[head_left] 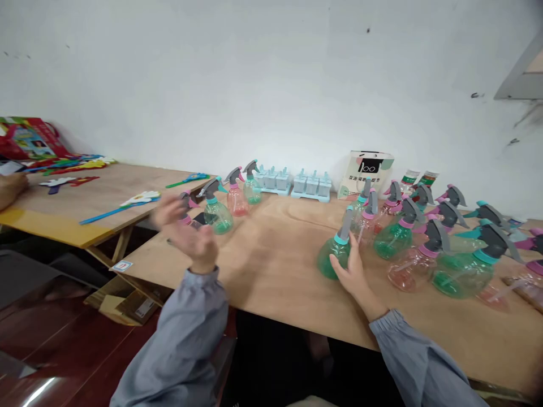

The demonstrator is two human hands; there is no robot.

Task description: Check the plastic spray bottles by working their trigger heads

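Note:
My right hand is wrapped around the round green body of a spray bottle, which stands upright on the wooden table with its grey trigger head and turquoise collar on top. My left hand is raised over the table's left part, slightly blurred, with its fingers apart and nothing in it. Behind it is a spray bottle with a pink collar, mostly hidden. Close beside that hand stands a green spray bottle. A pink one and another green one are farther back.
Several pink and green spray bottles crowd the table's right side. Light-blue ice-pop moulds and a printed box stand by the wall. On the left table lie colourful hand-shaped sticks; another person's hand rests at its edge.

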